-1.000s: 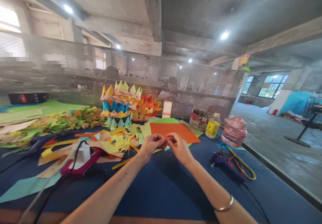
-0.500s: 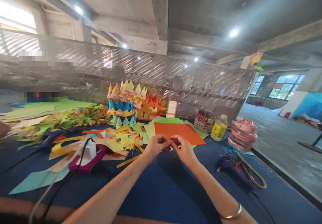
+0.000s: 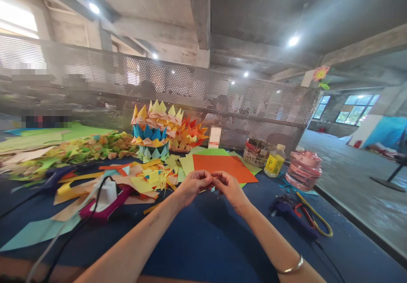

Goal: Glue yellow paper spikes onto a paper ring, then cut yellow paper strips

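Blue table (image 3: 203, 240), concrete rm, mesh screen (image 3: 222, 101); both hands (image 3: 211, 185) pinched together, held thing unclear.

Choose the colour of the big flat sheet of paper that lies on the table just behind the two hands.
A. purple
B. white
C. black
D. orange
D. The sheet of paper behind the left hand and the right hand is plainly orange, and it lies flat on the dark blue table.
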Demonstrator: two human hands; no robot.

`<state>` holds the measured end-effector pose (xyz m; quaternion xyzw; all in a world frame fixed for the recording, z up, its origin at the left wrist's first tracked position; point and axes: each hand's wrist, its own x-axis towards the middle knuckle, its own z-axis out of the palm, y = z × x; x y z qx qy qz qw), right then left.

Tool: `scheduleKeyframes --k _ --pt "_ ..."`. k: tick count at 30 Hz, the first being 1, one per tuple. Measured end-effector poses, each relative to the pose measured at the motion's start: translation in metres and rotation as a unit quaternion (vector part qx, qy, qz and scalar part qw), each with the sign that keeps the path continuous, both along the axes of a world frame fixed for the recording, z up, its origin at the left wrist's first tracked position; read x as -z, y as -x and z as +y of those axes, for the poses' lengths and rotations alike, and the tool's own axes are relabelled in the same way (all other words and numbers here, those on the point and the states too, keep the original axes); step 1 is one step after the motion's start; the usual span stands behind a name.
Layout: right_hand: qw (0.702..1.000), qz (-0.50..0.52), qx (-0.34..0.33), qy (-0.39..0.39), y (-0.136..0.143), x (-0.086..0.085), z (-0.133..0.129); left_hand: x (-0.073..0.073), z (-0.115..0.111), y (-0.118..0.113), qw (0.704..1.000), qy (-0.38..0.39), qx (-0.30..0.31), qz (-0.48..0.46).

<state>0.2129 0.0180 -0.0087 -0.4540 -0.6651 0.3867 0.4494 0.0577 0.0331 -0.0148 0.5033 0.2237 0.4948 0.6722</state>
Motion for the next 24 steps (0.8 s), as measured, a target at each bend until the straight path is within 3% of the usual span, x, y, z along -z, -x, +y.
scheduleKeyframes --k 11,24 --pt "0.997 0.058 -0.013 0.053 0.0017 -0.0018 -0.0049 -0.0058 -0.0007 0.0024 0.997 0.004 -0.041 -0.062" --pt "0.999 -0.033 0.013 -0.016 -0.0017 0.0057 0.0035 -0.0023 0.0023 0.0002 0.989 -0.086 -0.097 0.076"
